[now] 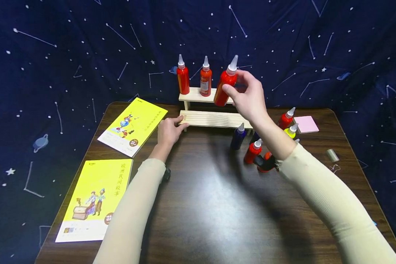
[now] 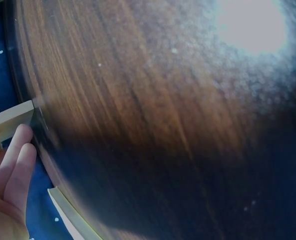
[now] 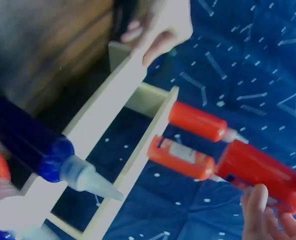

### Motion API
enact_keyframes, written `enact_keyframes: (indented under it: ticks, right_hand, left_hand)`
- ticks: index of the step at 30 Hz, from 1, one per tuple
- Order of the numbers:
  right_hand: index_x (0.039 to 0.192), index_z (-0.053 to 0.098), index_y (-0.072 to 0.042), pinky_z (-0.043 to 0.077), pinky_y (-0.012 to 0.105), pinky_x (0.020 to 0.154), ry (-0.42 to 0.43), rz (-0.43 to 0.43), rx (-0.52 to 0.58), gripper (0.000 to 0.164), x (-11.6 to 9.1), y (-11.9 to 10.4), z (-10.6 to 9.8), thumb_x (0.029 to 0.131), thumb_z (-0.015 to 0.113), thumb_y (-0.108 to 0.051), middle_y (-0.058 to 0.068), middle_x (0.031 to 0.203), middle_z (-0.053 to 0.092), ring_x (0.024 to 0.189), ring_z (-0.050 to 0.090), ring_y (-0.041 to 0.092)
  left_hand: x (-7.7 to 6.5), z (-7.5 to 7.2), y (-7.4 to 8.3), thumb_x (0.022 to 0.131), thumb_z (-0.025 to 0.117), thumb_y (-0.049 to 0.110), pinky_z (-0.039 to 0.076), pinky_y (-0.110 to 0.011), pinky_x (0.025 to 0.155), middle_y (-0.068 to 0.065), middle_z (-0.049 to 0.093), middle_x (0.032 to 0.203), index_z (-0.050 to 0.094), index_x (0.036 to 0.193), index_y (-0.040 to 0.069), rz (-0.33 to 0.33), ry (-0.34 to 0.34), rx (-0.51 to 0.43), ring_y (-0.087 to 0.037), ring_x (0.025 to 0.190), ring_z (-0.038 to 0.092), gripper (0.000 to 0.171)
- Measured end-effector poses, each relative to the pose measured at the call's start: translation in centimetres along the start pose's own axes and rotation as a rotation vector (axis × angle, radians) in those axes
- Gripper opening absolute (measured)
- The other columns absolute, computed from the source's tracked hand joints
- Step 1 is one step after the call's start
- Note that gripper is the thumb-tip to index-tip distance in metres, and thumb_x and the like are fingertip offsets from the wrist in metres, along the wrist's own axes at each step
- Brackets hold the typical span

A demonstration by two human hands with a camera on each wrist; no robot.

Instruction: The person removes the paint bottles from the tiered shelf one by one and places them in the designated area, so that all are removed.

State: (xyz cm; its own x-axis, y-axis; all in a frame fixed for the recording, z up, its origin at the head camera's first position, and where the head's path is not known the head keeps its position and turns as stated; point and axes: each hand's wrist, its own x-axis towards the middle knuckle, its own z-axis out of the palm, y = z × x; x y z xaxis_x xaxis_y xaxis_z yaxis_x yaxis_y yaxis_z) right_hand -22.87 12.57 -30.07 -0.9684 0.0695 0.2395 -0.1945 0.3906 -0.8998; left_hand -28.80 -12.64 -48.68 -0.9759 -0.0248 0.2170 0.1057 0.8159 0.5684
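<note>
My right hand (image 1: 252, 98) holds a red squeeze bottle (image 1: 221, 96) with a pointed white nozzle, tilted slightly, at the upper step of a two-step wooden rack (image 1: 214, 119). To its left on that step stand a red bottle (image 1: 183, 81) and an orange-red bottle (image 1: 205, 81) bearing a label. My left hand (image 1: 168, 131) grips the left end of the lower step; the right wrist view shows that hand (image 3: 162, 32) at the plank's end. In the right wrist view, fingers (image 3: 258, 207) wrap the held red bottle (image 3: 257, 172).
In front of the rack's right end stand a dark blue bottle (image 1: 238, 138), a red bottle (image 1: 252, 151) and several others, partly behind my right forearm. Two yellow books (image 1: 132, 126) lie at the left. A pink notepad (image 1: 305, 124) and a small roll (image 1: 332, 155) lie at the right.
</note>
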Motion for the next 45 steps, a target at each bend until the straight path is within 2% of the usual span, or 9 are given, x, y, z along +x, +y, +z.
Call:
enact_keyframes:
  ticks: [4, 7, 11, 15, 20, 28, 35, 39, 45]
  right_hand:
    - [0.126, 0.059, -0.007, 0.055, 0.031, 0.072, -0.084, -0.048, -0.056, 0.045, -4.8, 0.9, -1.0, 0.085, 0.074, -0.016, 0.01, 0.112, 0.067, 0.093, 0.068, 0.024]
    - [0.125, 0.059, -0.007, 0.052, 0.035, 0.079, -0.111, -0.059, -0.149, 0.046, -8.5, 3.1, -0.9, 0.083, 0.076, -0.016, 0.01, 0.113, 0.067, 0.095, 0.067, 0.024]
    - [0.124, 0.06, -0.008, 0.054, 0.038, 0.077, -0.113, -0.009, -0.222, 0.049, -12.8, 7.0, 0.0, 0.08, 0.078, -0.019, 0.01, 0.114, 0.068, 0.096, 0.067, 0.024]
    - [0.124, 0.059, -0.008, 0.051, 0.046, 0.087, -0.086, 0.069, -0.247, 0.05, -15.2, 9.9, 0.5, 0.08, 0.079, -0.019, 0.013, 0.114, 0.068, 0.099, 0.067, 0.029]
    - [0.124, 0.06, -0.011, 0.046, 0.049, 0.088, -0.013, 0.119, -0.312, 0.05, -16.6, 11.7, 0.5, 0.079, 0.079, -0.02, 0.014, 0.11, 0.07, 0.099, 0.067, 0.031]
    - [0.124, 0.062, -0.015, 0.045, 0.052, 0.082, 0.086, 0.158, -0.391, 0.049, -17.5, 12.6, 0.1, 0.08, 0.079, -0.024, 0.013, 0.109, 0.071, 0.1, 0.067, 0.029]
    - [0.128, 0.061, -0.014, 0.045, 0.053, 0.083, 0.116, 0.176, -0.412, 0.051, -17.7, 13.5, -0.4, 0.081, 0.078, -0.023, 0.014, 0.11, 0.07, 0.099, 0.067, 0.031]
    - [0.128, 0.061, -0.013, 0.046, 0.052, 0.08, 0.123, 0.181, -0.422, 0.051, -17.9, 13.8, -0.5, 0.081, 0.078, -0.024, 0.014, 0.108, 0.07, 0.095, 0.067, 0.031]
    - [0.126, 0.062, -0.012, 0.047, 0.048, 0.072, 0.151, 0.146, -0.437, 0.051, -18.1, 13.6, -0.9, 0.08, 0.078, -0.026, 0.013, 0.102, 0.071, 0.087, 0.067, 0.031]
  left_hand:
    - [0.1, 0.0, -0.1, 0.076, 0.078, 0.044, 0.049, -0.035, 0.068, -0.001, 0.066, 0.118, 0.067, 0.12, 0.023, 0.004, 0.009, -0.003, -0.031, 0.103, 0.063, 0.05]
    - [0.1, 0.0, -0.1, 0.076, 0.078, 0.043, 0.05, -0.036, 0.072, -0.001, 0.066, 0.119, 0.067, 0.121, 0.023, -0.002, 0.007, -0.007, -0.032, 0.105, 0.062, 0.05]
    - [0.0, 0.1, -0.1, 0.076, 0.078, 0.044, 0.05, -0.037, 0.073, -0.001, 0.066, 0.119, 0.066, 0.121, 0.023, -0.005, 0.002, 0.003, -0.032, 0.106, 0.062, 0.051]
    - [-0.1, 0.1, -0.1, 0.076, 0.078, 0.043, 0.049, -0.037, 0.071, -0.002, 0.066, 0.118, 0.067, 0.121, 0.022, 0.006, 0.006, -0.005, -0.033, 0.103, 0.063, 0.05]
    - [-0.1, 0.0, -0.1, 0.077, 0.078, 0.042, 0.049, -0.036, 0.069, -0.001, 0.066, 0.119, 0.066, 0.121, 0.022, 0.006, -0.004, -0.005, -0.032, 0.102, 0.063, 0.051]
    - [-0.1, -0.1, -0.1, 0.076, 0.078, 0.043, 0.049, -0.036, 0.07, -0.001, 0.066, 0.119, 0.066, 0.121, 0.022, 0.005, 0.004, -0.005, -0.032, 0.104, 0.063, 0.051]
    - [0.0, 0.1, -0.1, 0.076, 0.078, 0.044, 0.049, -0.036, 0.069, -0.003, 0.066, 0.118, 0.066, 0.122, 0.023, 0.0, 0.005, -0.011, -0.032, 0.101, 0.063, 0.051]
    - [-0.2, 0.0, -0.1, 0.076, 0.078, 0.043, 0.048, -0.036, 0.068, -0.003, 0.067, 0.117, 0.066, 0.121, 0.023, -0.012, 0.0, -0.014, -0.032, 0.101, 0.063, 0.051]
    - [-0.2, 0.0, -0.1, 0.076, 0.078, 0.043, 0.048, -0.035, 0.066, -0.004, 0.066, 0.118, 0.066, 0.122, 0.022, -0.007, 0.0, -0.018, -0.031, 0.098, 0.064, 0.051]
